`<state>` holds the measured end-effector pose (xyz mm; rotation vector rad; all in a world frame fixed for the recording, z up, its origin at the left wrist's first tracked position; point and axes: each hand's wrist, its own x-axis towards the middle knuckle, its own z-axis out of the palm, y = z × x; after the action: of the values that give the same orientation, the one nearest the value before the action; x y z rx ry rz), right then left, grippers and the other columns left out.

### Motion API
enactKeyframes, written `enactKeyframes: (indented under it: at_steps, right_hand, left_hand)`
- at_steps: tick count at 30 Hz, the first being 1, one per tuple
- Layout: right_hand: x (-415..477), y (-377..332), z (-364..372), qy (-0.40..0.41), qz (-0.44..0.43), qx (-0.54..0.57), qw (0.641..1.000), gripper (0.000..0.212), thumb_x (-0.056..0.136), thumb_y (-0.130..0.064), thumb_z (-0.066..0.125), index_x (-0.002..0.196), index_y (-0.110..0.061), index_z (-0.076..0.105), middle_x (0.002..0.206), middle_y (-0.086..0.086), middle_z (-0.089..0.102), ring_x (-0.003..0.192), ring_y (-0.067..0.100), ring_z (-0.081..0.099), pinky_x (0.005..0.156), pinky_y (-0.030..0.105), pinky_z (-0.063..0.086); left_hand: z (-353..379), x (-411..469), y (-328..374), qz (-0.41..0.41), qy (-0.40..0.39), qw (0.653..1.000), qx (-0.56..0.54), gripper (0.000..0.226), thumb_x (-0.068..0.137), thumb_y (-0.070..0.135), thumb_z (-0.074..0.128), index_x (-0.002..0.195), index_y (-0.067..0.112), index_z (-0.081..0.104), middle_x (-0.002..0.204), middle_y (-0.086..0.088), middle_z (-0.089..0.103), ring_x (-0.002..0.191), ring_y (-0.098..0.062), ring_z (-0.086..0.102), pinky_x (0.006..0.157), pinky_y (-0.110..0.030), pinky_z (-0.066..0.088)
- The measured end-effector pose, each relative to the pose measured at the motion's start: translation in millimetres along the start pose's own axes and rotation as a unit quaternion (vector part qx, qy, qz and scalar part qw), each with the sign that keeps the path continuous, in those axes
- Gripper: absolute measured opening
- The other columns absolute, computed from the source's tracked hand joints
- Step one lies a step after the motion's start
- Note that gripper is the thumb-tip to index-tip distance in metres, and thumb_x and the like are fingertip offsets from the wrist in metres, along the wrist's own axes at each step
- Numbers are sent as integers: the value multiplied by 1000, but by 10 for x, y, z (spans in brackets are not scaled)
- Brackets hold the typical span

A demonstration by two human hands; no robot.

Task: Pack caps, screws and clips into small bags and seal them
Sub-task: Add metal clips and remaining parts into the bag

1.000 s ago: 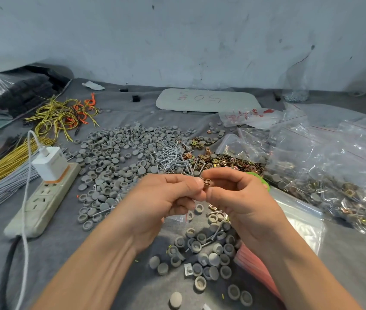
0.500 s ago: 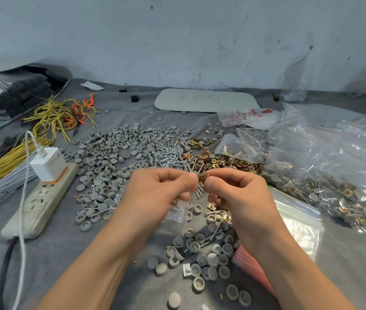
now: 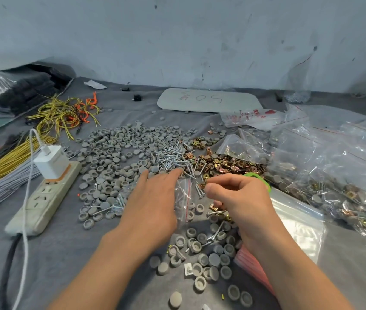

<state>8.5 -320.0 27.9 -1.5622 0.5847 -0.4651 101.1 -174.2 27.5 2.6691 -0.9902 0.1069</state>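
Close to you, loose caps [image 3: 202,260] lie on the grey cloth, not packed yet. Just past them, your right hand [image 3: 242,200] pinches one little gold clip [image 3: 202,185] between thumb and first finger. The other fingers are curled in. Your left hand [image 3: 153,198] is spread out with the fingers straight and a bit apart, and the tips reach toward the screws [image 3: 173,157]. It holds nothing that you can see.

Between your hands lies one small bag [image 3: 184,198] with a red line near its top. You cannot tell if it is pressed shut or what is in it. I think this bag is only part way done: the clip has to go in, maybe screws too, and then you seal it.

To your right is a flat stack of empty bags [image 3: 298,222]. Past it is a heap of full bags [image 3: 334,175] with caps, screws and clips mixed inside, so a lot is done.

Farther out, a pile of clips [image 3: 229,163] touches the screws, and a big cap pile [image 3: 119,148] lies to the left. That is a lot left to pack. At the back lies a pale board [image 3: 208,100] with writing on it.
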Motion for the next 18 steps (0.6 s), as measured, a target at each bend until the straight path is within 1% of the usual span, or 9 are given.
enactKeyframes:
  at_steps: [2, 4, 5, 7, 9, 12, 14, 16, 18]
  right_hand:
    - [18, 13, 17, 33, -55, -100, 993, 16, 81, -12, 85, 73, -26, 82, 66, -8, 75, 55, 1, 64, 54, 15, 49]
    - [13, 10, 40, 41, -101, -146, 983, 19, 81, -12, 85, 71, -28, 80, 63, -13, 73, 55, 0, 65, 52, 13, 47]
    - [1, 4, 55, 34, -118, -150, 981, 20, 81, -12, 85, 72, -28, 80, 64, -14, 73, 57, 1, 66, 52, 13, 48]
    - [-26, -18, 87, 14, -146, -152, 977, 20, 80, -10, 85, 74, -29, 82, 66, -15, 74, 60, 2, 69, 55, 16, 52]
    - [-44, -40, 110, -4, -173, -162, 972, 22, 79, -7, 86, 77, -29, 83, 69, -16, 75, 63, 3, 70, 59, 17, 55]
    - [-51, -58, 135, -11, -202, -174, 964, 25, 77, -4, 87, 79, -29, 84, 72, -19, 75, 67, 2, 72, 64, 19, 57]
    - [-52, -49, 160, -14, -212, -165, 963, 27, 77, -3, 87, 79, -30, 84, 73, -20, 75, 69, 1, 72, 65, 16, 56]
    - [-52, -35, 206, -16, -224, -147, 963, 30, 78, -2, 85, 80, -32, 83, 75, -22, 76, 72, -2, 73, 66, 12, 55]
    - [-41, -38, 261, -29, -232, -111, 966, 35, 83, 2, 79, 91, -31, 84, 83, -20, 78, 79, 0, 75, 73, 16, 59]
  left_hand:
    - [-15, 10, 4, -9, 35, 999, -21, 84, 83, 9, 74, 151, 38, 35, 123, 18, 57, 128, -8, 49, 122, -30, -4]
    - [-56, 23, -12, -25, 40, 996, -73, 71, 81, 15, 79, 139, 41, 47, 97, 25, 50, 102, 0, 49, 126, -35, 19]
    - [-76, 24, -19, -30, 31, 994, -99, 66, 80, 17, 81, 133, 42, 50, 92, 26, 47, 95, 1, 45, 121, -37, 32]
    - [-117, 11, -27, -35, 10, 989, -147, 58, 79, 20, 83, 123, 45, 54, 99, 24, 53, 98, -1, 50, 103, -35, 47]
    - [-141, -5, -30, -37, 3, 982, -184, 55, 78, 22, 84, 116, 48, 54, 109, 20, 59, 101, -3, 56, 88, -28, 49]
    - [-147, -13, -52, -30, 10, 977, -209, 59, 75, 19, 86, 112, 48, 51, 107, 21, 61, 92, 4, 57, 69, -14, 40]
    - [-158, -18, -76, -30, 14, 974, -223, 61, 74, 21, 87, 113, 51, 51, 106, 22, 62, 89, 7, 58, 67, -11, 40]
    - [-178, -20, -102, -28, 13, 971, -236, 61, 72, 23, 88, 114, 51, 53, 105, 23, 64, 86, 6, 62, 68, -13, 47]
    - [-204, -20, -114, -25, 20, 967, -254, 56, 72, 23, 87, 111, 49, 57, 99, 24, 67, 83, 7, 63, 67, -12, 49]
